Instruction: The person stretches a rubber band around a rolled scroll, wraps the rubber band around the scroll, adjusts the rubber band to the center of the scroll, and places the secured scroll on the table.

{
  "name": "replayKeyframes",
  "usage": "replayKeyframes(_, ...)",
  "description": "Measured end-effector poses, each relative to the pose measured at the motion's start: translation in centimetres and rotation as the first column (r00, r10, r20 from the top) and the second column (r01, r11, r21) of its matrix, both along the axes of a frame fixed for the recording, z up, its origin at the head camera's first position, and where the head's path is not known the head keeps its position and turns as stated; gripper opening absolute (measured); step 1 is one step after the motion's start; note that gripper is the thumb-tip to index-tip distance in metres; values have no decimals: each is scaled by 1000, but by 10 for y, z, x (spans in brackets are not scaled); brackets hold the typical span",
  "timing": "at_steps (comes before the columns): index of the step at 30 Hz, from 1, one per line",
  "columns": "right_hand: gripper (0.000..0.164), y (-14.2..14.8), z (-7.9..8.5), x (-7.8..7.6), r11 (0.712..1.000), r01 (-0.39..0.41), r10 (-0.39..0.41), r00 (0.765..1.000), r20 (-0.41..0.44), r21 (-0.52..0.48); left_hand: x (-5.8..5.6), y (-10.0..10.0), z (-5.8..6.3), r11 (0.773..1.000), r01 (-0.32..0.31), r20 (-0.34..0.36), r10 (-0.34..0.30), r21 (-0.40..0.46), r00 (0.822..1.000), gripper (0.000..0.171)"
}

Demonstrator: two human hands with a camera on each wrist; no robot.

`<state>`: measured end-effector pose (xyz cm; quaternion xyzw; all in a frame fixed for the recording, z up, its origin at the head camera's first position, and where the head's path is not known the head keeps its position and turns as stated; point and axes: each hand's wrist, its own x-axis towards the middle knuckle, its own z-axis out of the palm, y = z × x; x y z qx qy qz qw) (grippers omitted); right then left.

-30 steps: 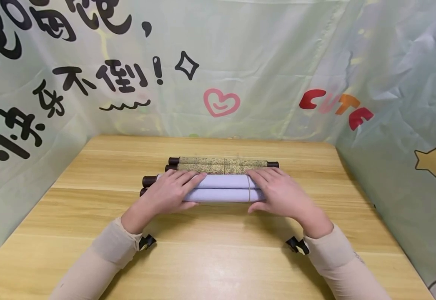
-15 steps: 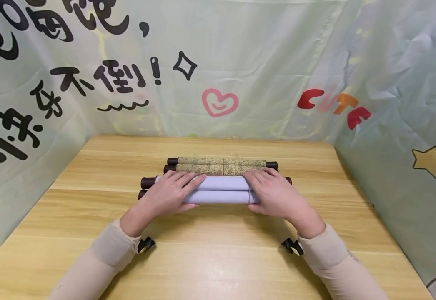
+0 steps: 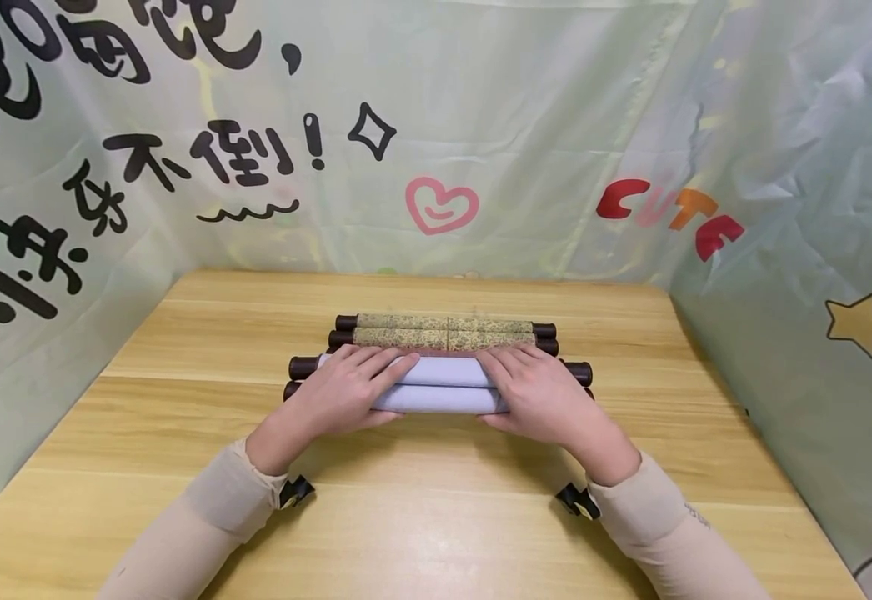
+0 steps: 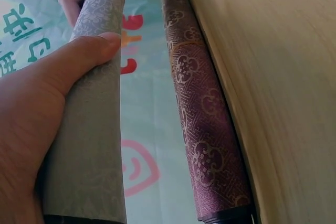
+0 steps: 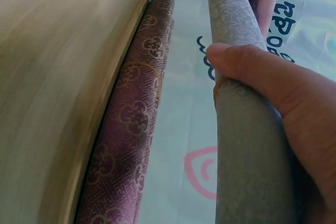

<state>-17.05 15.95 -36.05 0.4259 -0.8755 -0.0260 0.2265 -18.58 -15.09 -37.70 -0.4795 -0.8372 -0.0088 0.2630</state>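
Note:
Both my hands hold a pale lavender rolled scroll (image 3: 443, 400) of two parallel rolls with dark end knobs. My left hand (image 3: 346, 387) grips its left part, thumb (image 4: 97, 51) on the near side and fingers over the top. On the right part, my right hand (image 3: 544, 396) grips it likewise, its thumb (image 5: 241, 59) across the floral cloth. The wrist views show the pale scroll raised, a gap separating it from a maroon brocade scroll (image 4: 205, 124) on the table. Only a thin strip of maroon shows from the head.
Just behind lies a yellow speckled scroll (image 3: 406, 337) with dark knobs, also in two rolls. A wooden table (image 3: 436, 517) bears everything. Printed cloth (image 3: 526, 108) hangs along the back and both sides. A black clip-like piece (image 3: 578, 502) hangs at the right cuff.
My right hand has slid inward along the pale scroll, covering its cord and baring the right knobs. The scroll has come slightly nearer and right, uncovering a maroon strip behind it.

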Motion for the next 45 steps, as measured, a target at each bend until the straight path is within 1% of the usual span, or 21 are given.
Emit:
replayKeyframes(5,86,-2,-4,-1,1000,6,-6,1000,19,-12,1,0,-2,1000,-8,5,8,3,1000,81)
replayKeyframes(10,87,-9,-7,0,1000,-2,2,999,54,0,2,3,-2,999,-14,15,15,-34,1000,80)
replayKeyframes(12,89,-11,-6,1,1000,-4,4,997,79,2,3,4,-1,999,-18,22,19,-45,1000,80)
replayKeyframes(16,97,-6,-1,2,1000,7,-5,992,125,-13,2,5,0,999,-27,47,29,-33,998,80)
replayKeyframes(20,103,1,4,2,1000,23,-20,990,142,-20,0,3,0,998,-51,59,53,-37,997,80)
replayKeyframes(25,94,10,6,-1,997,80,-78,985,157,-7,-2,1,-1,998,-60,61,61,-31,996,79)
replayKeyframes(28,86,14,6,-3,996,86,-84,985,150,-7,-3,1,-1,999,-51,52,52,-16,997,79)
replayKeyframes(32,81,15,6,-4,998,56,-54,990,131,-9,-4,1,-2,999,-39,37,39,-3,999,80)
replayKeyframes(40,80,5,3,-4,999,-22,24,998,66,-32,-3,2,-4,1000,-15,39,15,-10,999,79)
replayKeyframes(42,82,1,1,-3,998,-44,46,998,46,-41,-3,3,-4,1000,-6,38,6,-10,999,80)
replayKeyframes(45,85,-5,-1,-2,997,-56,57,998,20,-52,-3,5,-4,1000,-3,39,3,-11,999,81)
